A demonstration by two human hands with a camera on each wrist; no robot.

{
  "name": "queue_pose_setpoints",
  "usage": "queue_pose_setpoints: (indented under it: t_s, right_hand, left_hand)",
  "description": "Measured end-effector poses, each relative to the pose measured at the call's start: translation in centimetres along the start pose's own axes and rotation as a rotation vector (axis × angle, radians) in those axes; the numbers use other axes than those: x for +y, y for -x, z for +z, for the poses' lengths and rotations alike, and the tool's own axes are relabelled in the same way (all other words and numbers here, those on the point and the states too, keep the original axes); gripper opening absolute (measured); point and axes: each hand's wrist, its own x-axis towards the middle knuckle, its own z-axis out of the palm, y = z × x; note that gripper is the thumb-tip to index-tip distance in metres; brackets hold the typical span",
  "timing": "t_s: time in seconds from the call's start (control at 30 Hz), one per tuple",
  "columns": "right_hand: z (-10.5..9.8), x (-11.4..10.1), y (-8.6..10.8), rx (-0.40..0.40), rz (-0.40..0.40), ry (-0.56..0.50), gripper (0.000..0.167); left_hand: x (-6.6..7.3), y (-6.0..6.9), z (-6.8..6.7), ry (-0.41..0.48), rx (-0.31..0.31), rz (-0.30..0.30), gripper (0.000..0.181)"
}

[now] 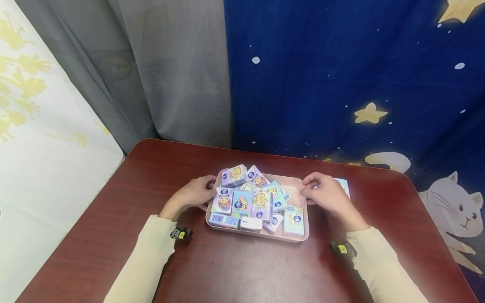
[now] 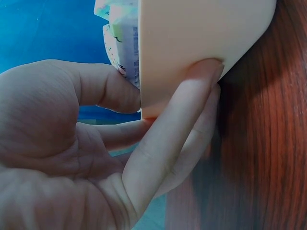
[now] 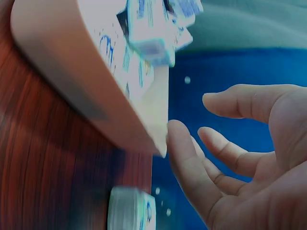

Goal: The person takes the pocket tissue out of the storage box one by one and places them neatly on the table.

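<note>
Pale sleeves [image 1: 382, 261] come in from the near left and near right, each with a small black device [image 1: 183, 234] at the cuff. Between them, on the dark red table [image 1: 257, 269], sits a shallow pink tray [image 1: 293, 182], piled with small printed packets [image 1: 242, 204] that rise above its rim at the far left. At its left end the left hand [image 1: 195, 191] grips the wall, thumb at the rim and fingers against the outside. By the far right corner, the right hand [image 1: 326, 193] has thumb and fingers parted around nothing; 1 fingertip is at the rim, though contact is unclear. Just right of the tray lies 1 loose packet [image 1: 344, 185], partly hidden by that hand. Beyond the table's far edge hang a grey curtain [image 1: 182, 71] and, farther right, a blue starry curtain [image 1: 303, 84]; white cloth [image 1: 45, 168] borders the left.
</note>
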Motion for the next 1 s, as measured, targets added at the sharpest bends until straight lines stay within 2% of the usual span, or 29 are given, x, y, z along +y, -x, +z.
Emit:
queue_pose_setpoints:
  t_s: [0.2,0.4,0.5,0.67,0.83,1.0]
  right_hand:
    - [1.9,-1.1,-0.2,-0.081,-0.012,0.062,0.042]
    - [3.2,-1.8,-0.6,-0.136,-0.035,0.198,0.047]
    - [3.7,-2.1,-0.8,-0.160,-0.019,0.233,0.053]
    - [4.3,-2.6,-0.9,-0.172,-0.008,0.251,0.057]
    - [4.5,-2.7,-1.1,-0.153,-0.040,0.329,0.056]
    - [4.6,-2.3,-1.4,-0.162,-0.017,0.295,0.058]
  left_hand:
    - [0.0,0.0,0.0,-0.013,0.005,0.003,0.056]
    - [0.1,0.1,0.0,-0.016,0.005,0.002,0.056]
    - [0.2,0.1,0.0,-0.017,0.004,0.001,0.057]
    - [0.3,0.1,-0.1,-0.021,0.003,-0.006,0.058]
    - [0.3,0.1,0.0,-0.023,0.003,-0.007,0.057]
    - [0.2,0.2,0.0,-0.020,0.000,-0.008,0.058]
